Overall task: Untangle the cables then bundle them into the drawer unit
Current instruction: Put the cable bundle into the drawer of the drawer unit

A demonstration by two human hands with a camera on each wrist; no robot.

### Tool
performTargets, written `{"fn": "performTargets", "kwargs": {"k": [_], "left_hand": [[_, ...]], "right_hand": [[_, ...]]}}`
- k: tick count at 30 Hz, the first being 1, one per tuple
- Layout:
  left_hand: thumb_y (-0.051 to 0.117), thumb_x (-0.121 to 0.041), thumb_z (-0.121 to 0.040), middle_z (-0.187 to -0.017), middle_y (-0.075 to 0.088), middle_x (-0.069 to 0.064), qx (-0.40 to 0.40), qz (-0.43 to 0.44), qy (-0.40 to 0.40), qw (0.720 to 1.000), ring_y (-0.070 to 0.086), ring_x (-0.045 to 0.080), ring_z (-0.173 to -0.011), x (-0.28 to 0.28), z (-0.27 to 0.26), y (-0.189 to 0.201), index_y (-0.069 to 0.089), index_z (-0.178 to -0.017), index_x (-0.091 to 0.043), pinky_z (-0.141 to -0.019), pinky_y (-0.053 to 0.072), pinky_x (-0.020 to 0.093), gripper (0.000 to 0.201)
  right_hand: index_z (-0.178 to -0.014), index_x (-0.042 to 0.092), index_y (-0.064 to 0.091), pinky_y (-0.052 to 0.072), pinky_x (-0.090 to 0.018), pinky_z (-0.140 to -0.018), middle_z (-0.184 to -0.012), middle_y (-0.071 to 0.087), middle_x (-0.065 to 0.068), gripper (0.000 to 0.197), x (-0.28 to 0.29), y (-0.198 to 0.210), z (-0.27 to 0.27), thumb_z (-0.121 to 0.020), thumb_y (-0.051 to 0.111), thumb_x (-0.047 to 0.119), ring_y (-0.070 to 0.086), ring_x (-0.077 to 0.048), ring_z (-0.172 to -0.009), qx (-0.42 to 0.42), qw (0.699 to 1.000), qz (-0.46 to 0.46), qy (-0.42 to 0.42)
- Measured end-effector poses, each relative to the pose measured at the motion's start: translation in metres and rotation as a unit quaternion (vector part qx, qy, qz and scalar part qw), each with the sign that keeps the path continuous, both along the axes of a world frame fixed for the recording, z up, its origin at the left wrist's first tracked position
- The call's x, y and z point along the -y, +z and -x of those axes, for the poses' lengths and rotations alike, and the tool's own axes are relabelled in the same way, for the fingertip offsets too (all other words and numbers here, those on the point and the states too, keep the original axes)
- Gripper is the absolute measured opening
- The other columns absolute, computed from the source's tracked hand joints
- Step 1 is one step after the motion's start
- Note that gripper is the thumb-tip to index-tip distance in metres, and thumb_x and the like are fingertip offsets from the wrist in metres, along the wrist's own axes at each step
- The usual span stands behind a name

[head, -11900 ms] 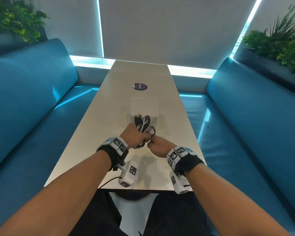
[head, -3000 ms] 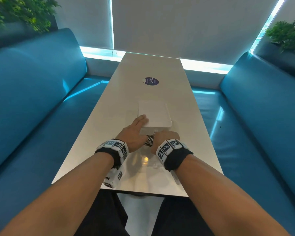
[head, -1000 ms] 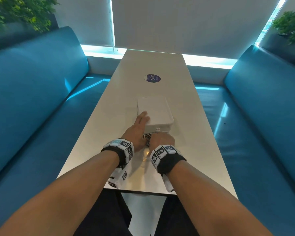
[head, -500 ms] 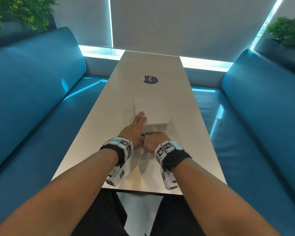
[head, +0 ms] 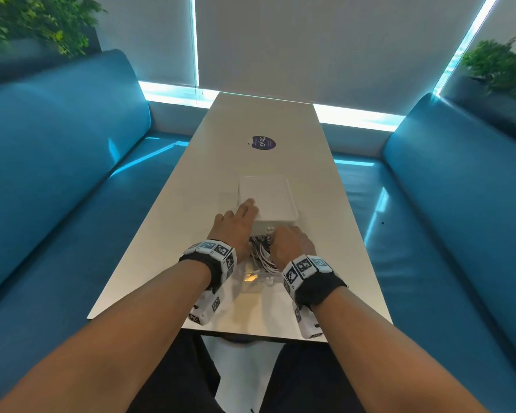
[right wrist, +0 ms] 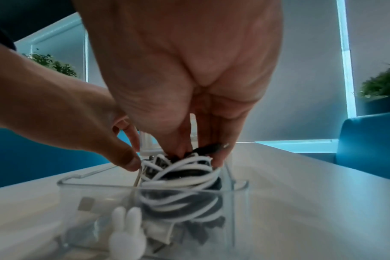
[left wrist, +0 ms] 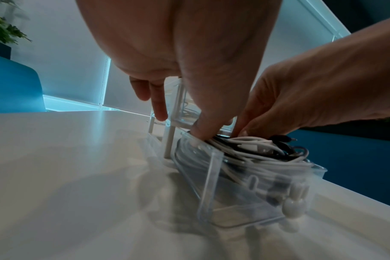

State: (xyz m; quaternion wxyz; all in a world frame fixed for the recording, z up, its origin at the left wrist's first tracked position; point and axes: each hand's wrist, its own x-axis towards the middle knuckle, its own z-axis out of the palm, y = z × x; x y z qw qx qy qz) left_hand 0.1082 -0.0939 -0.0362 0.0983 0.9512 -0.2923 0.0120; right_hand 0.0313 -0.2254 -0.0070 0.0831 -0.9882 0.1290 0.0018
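Right hand (right wrist: 196, 98): fingers point down into the pulled-out clear drawer (right wrist: 238, 191), their tips bearing on the top of the coiled black and white cables (right wrist: 180, 177). Whether they pinch a strand or only press cannot be told; the evident purpose is to push the coil below the drawer's rim so the drawer can slide home.

Left hand (head: 236, 225): fingers straight and spread, lying on the near left corner of the white drawer unit (head: 268, 198), the thumb reaching down to the drawer's left rim at the coil. It clasps nothing. The likely reason is to brace the light unit against the downward push and to fence in strands on that side.

The cables sit in the drawer as one bundle, heaped toward its back, and some loops stand proud of the rim. The drawer projects toward the near edge of the table (head: 191, 162), with a small rabbit-shaped knob (right wrist: 126, 234) on its front.

Judgement: stowing is nearly complete; closing remains. Proud loops may catch on the frame.
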Motion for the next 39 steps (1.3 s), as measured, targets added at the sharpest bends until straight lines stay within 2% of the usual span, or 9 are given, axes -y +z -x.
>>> {"fn": "performTargets", "kwargs": {"k": [3, 8, 12, 18, 24, 29, 32, 35, 39], "left_hand": [[0.067, -0.019, -0.075, -0.163, 0.010, -0.006, 0.032, -0.026, 0.000, 0.999, 0.041, 0.032, -0.125, -0.004, 0.002, 0.003, 0.025, -0.144, -0.025, -0.100, 0.034, 0.046, 0.081], [0.054, -0.022, -0.089, -0.163, 0.013, -0.006, 0.018, 0.017, 0.005, 1.000, 0.009, 0.026, -0.151, -0.001, 0.002, 0.004, 0.028, -0.146, -0.024, -0.116, 0.019, 0.052, 0.063], [0.050, -0.015, -0.099, -0.163, 0.021, -0.002, -0.010, 0.094, -0.020, 0.995, 0.008, 0.024, -0.153, -0.001, -0.005, 0.000, 0.032, -0.146, -0.018, -0.122, 0.015, 0.046, 0.051], [0.054, -0.008, -0.098, -0.152, 0.043, 0.005, -0.008, 0.140, -0.044, 0.989, 0.019, 0.030, -0.151, -0.005, -0.011, -0.001, 0.030, -0.151, -0.012, -0.120, 0.023, 0.043, 0.058], [0.052, -0.010, -0.100, -0.150, 0.046, 0.005, -0.005, 0.151, -0.048, 0.987, 0.022, 0.029, -0.150, -0.007, -0.012, 0.001, 0.032, -0.150, -0.011, -0.119, 0.025, 0.040, 0.054], [0.052, -0.010, -0.099, -0.148, 0.047, 0.006, -0.001, 0.147, -0.045, 0.988, 0.024, 0.030, -0.149, -0.006, -0.014, 0.000, 0.033, -0.148, -0.010, -0.120, 0.025, 0.039, 0.053], [0.052, -0.011, -0.099, -0.147, 0.048, 0.005, -0.006, 0.147, -0.045, 0.988, 0.023, 0.030, -0.149, -0.006, -0.014, 0.000, 0.034, -0.148, -0.010, -0.119, 0.025, 0.039, 0.052], [0.053, -0.011, -0.099, -0.147, 0.048, 0.005, -0.010, 0.147, -0.041, 0.988, 0.023, 0.030, -0.149, -0.005, -0.014, 0.000, 0.034, -0.147, -0.011, -0.119, 0.028, 0.042, 0.051], [0.052, -0.011, -0.099, -0.148, 0.046, 0.005, -0.018, 0.139, -0.031, 0.990, 0.022, 0.029, -0.149, -0.004, -0.013, 0.001, 0.033, -0.147, -0.012, -0.119, 0.027, 0.041, 0.052]], "right_hand": [[-0.104, 0.016, 0.067, 0.044, -0.039, -0.086, -0.109, 0.062, -0.007, 0.021, 0.009, -0.005, -0.004, -0.087, 0.059, 0.025, 0.053, -0.029, -0.103, 0.013, 0.999, 0.024, -0.039], [-0.129, 0.007, 0.045, 0.044, -0.042, -0.095, -0.127, 0.051, -0.013, 0.089, 0.030, -0.015, 0.000, -0.067, 0.078, 0.062, 0.052, -0.034, -0.119, -0.035, 0.965, -0.136, -0.221], [-0.102, 0.005, 0.068, 0.057, -0.034, -0.078, -0.096, 0.073, -0.013, 0.084, 0.038, -0.035, 0.001, -0.067, 0.062, 0.081, 0.070, -0.031, -0.089, -0.100, 0.939, -0.249, -0.215], [-0.099, 0.007, 0.066, 0.047, -0.031, -0.069, -0.096, 0.066, -0.012, 0.060, 0.036, -0.031, -0.007, -0.079, 0.067, 0.064, 0.066, -0.033, -0.090, -0.044, 0.948, -0.235, -0.210], [-0.100, 0.006, 0.065, 0.046, -0.030, -0.064, -0.100, 0.069, -0.014, 0.063, 0.039, -0.033, -0.013, -0.081, 0.062, 0.067, 0.066, -0.033, -0.088, -0.019, 0.957, -0.201, -0.206], [-0.113, 0.007, 0.064, 0.046, -0.031, -0.075, -0.111, 0.066, -0.016, 0.063, 0.048, -0.033, -0.011, -0.091, 0.044, 0.062, 0.063, -0.032, -0.096, -0.046, 0.948, -0.249, -0.195], [-0.115, 0.004, 0.065, 0.046, -0.032, -0.081, -0.114, 0.067, -0.020, 0.054, 0.051, -0.030, -0.007, -0.098, 0.034, 0.045, 0.064, -0.034, -0.101, -0.042, 0.942, -0.273, -0.192], [-0.107, 0.003, 0.070, 0.047, -0.032, -0.081, -0.107, 0.069, -0.020, 0.048, 0.051, -0.029, -0.004, -0.103, 0.035, 0.036, 0.064, -0.035, -0.102, -0.017, 0.964, -0.210, -0.160], [-0.093, 0.014, 0.076, 0.059, -0.035, -0.074, -0.084, 0.074, -0.011, 0.032, 0.050, -0.032, -0.003, -0.096, 0.054, 0.037, 0.070, -0.033, -0.076, 0.041, 0.962, -0.224, -0.153]]}}
